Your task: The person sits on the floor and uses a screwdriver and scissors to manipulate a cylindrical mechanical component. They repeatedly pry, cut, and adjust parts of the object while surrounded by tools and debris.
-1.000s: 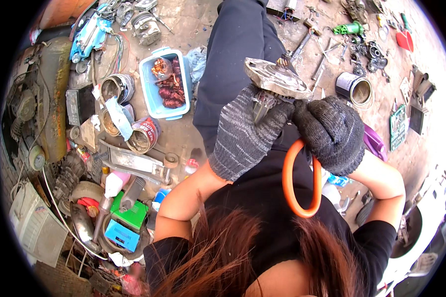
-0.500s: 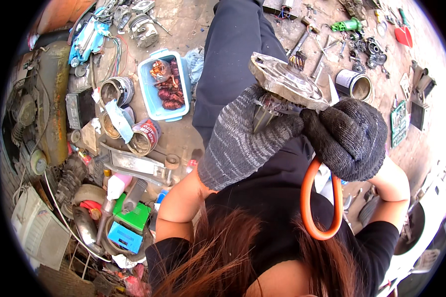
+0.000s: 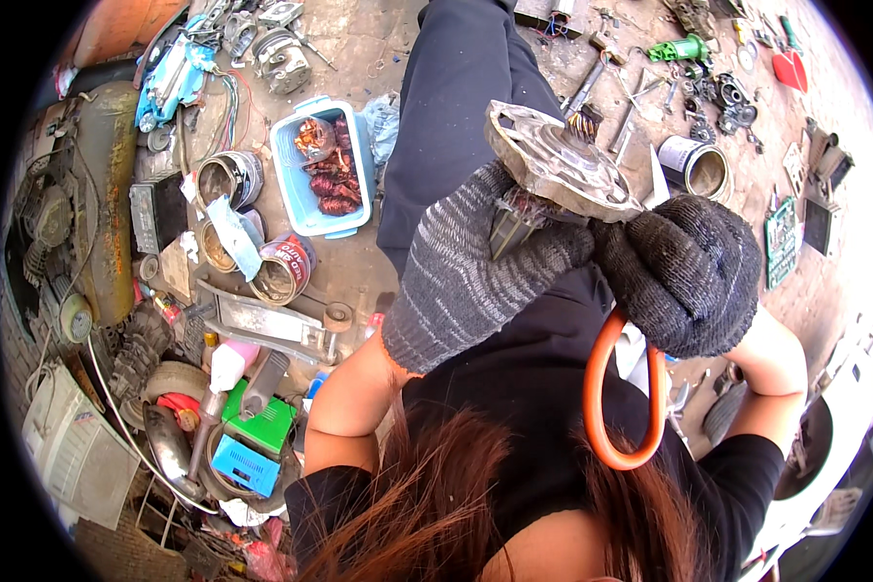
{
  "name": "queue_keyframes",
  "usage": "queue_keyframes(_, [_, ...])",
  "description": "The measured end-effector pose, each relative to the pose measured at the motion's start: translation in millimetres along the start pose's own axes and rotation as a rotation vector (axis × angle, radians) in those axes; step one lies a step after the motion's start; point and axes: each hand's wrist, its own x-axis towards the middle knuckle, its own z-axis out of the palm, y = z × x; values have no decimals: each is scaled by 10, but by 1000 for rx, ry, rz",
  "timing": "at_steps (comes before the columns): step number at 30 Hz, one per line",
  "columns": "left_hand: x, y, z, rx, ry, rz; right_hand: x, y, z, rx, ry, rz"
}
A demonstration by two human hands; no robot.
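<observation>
My left hand (image 3: 470, 276), in a grey knit work glove, is closed around a motor part with a worn silvery metal end plate (image 3: 563, 165). Below the plate, its dark metal core (image 3: 514, 225) shows between my thumb and palm. My right hand (image 3: 689, 276), in a darker glove, makes a fist against the plate's right edge. Out of the bottom of that fist hangs an orange loop-shaped handle (image 3: 623, 456); the working end of this tool is hidden by the glove. Both hands are held above my lap.
On the ground to the left stand a blue basin (image 3: 279, 160) of copper-coloured windings and several open cans (image 3: 286, 267). A brush (image 3: 584, 116), another can (image 3: 694, 165), a green tool body (image 3: 679, 48) and loose metal parts lie to the right. My trousered leg stretches ahead.
The motor part has tilted slightly, with more of its plate face showing. The orange handle has swung a little to the left, and my right hand has shifted slightly.
</observation>
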Motion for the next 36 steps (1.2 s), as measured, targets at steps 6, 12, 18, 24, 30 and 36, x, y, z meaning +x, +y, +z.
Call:
queue_keyframes(6, [-6, 35, -15, 34, -21, -28, 4, 6, -4, -31, -19, -35])
queue_keyframes(12, [13, -95, -43, 140, 3, 199, 5, 3, 44, 136, 16, -48])
queue_keyframes(18, [38, -235, -77, 327, 70, 240, -9, -34, 217, 128, -14, 31])
queue_keyframes(24, [59, -282, -84, 399, 105, 255, -79, -73, 351, 124, 31, 105])
queue_keyframes(30, [74, -359, -46, 216, 148, 221, -80, -120, 383, 150, 40, 210])
queue_keyframes(36, [84, -237, -51, 231, 96, 198, -30, 22, 239, 71, 34, 77])
